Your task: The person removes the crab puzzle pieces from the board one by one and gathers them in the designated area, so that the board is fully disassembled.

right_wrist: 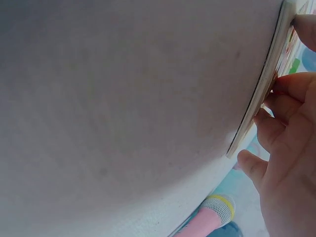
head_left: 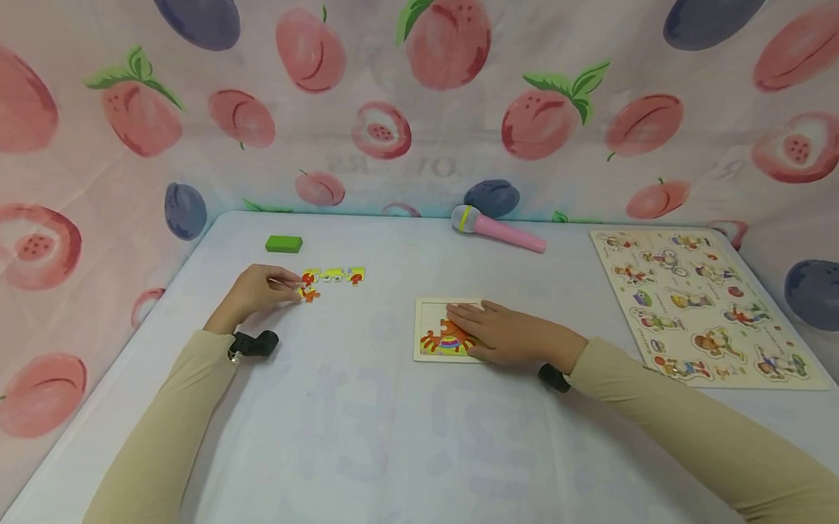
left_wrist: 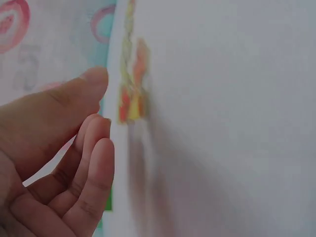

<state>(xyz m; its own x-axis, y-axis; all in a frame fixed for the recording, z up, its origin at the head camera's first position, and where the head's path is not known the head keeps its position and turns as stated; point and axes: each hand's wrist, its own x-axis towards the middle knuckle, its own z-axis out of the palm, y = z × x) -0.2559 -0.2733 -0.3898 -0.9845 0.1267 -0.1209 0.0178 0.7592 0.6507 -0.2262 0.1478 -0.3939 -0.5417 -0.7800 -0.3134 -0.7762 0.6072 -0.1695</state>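
On the left, several jigsaw pieces (head_left: 334, 276) in yellow and red lie in a short row, with an orange-and-yellow jigsaw piece (head_left: 310, 295) just in front of them. My left hand (head_left: 257, 293) reaches in from the left, its fingertips right beside these pieces. The left wrist view shows a gap between its thumb and loosely bent fingers, with nothing held. Nearer the middle lies a small framed puzzle (head_left: 448, 345) with an orange crab picture partly filled in. My right hand (head_left: 517, 335) rests over its right side with fingers extended, hiding that part of the picture.
A green block (head_left: 284, 244) lies behind the loose pieces. At the back edge is a pink toy microphone (head_left: 504, 232). A large wooden picture board (head_left: 709, 311) covers the table's right side. A fruit-print curtain (head_left: 425, 100) rises behind the white tabletop (head_left: 385, 446).
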